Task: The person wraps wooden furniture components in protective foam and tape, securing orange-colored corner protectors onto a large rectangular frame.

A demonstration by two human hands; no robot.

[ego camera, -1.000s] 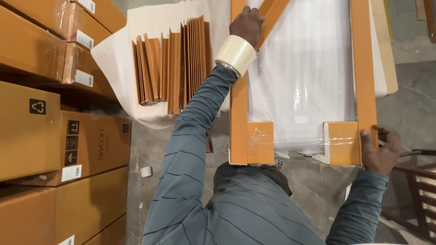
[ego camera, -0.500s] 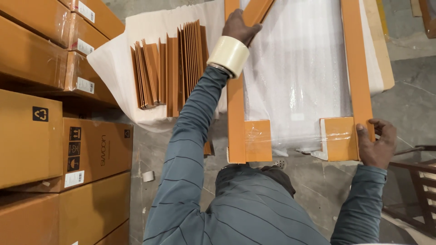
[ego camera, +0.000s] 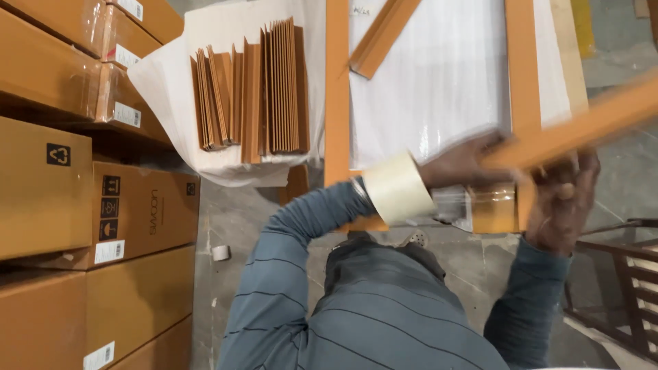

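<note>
A flat panel wrapped in white foam sheet (ego camera: 439,89) lies in front of me, with orange cardboard edge strips along its left side (ego camera: 337,103) and right side (ego camera: 522,82). Over its near end, my left hand (ego camera: 466,164) and my right hand (ego camera: 562,199) both grip a long orange cardboard strip (ego camera: 589,123), which slants up to the right and is blurred. A roll of beige tape (ego camera: 397,188) sits around my left wrist. Another loose orange strip (ego camera: 384,34) lies slantwise on the foam.
A stack of folded orange cardboard pieces (ego camera: 253,96) rests on white sheet left of the panel. Stacked brown cartons (ego camera: 82,205) fill the left side. A small tape roll (ego camera: 221,252) lies on the grey floor. A dark wooden frame (ego camera: 617,288) stands at lower right.
My left hand has come back from the panel's far end to its near end. Both hands now hold a long orange strip, swung across the near right corner. The view has shifted.
</note>
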